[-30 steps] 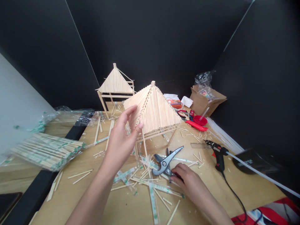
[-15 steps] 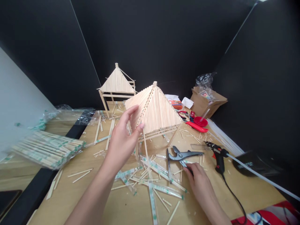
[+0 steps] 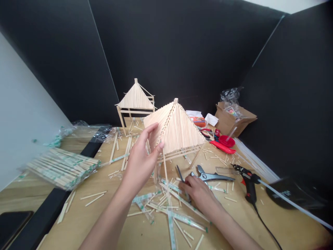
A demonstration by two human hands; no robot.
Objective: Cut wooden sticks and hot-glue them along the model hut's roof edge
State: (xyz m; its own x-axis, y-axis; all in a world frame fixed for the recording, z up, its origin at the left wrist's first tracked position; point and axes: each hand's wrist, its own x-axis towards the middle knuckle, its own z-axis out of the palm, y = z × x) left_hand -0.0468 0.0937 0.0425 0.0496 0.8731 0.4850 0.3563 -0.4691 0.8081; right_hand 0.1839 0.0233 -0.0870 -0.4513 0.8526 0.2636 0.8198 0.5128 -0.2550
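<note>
Thumb and fingers of my left hand (image 3: 144, 152) grip the near left corner of a stick-built roof (image 3: 182, 128) that stands on thin stick legs. A long stick (image 3: 165, 170) slants down from that corner below my thumb. My right hand (image 3: 199, 192) is on the table, its fingers bent around a thin dark tool (image 3: 179, 173) whose lower part is partly hidden. Just beyond my right hand lie grey pliers (image 3: 215, 177). Wrapped sticks (image 3: 189, 220) and loose pieces are scattered below the model.
Another stick house (image 3: 135, 99) stands behind on the left. Bagged sticks (image 3: 62, 166) lie at left. On the right are a glue gun (image 3: 247, 180), a red dish (image 3: 226, 140), a cardboard box (image 3: 234, 119) and white glue sticks (image 3: 257, 159).
My right hand has moved left from the pliers' handles to the thin dark tool. The pliers now lie released. My left hand still grips the roof corner; the whole view has shifted slightly.
</note>
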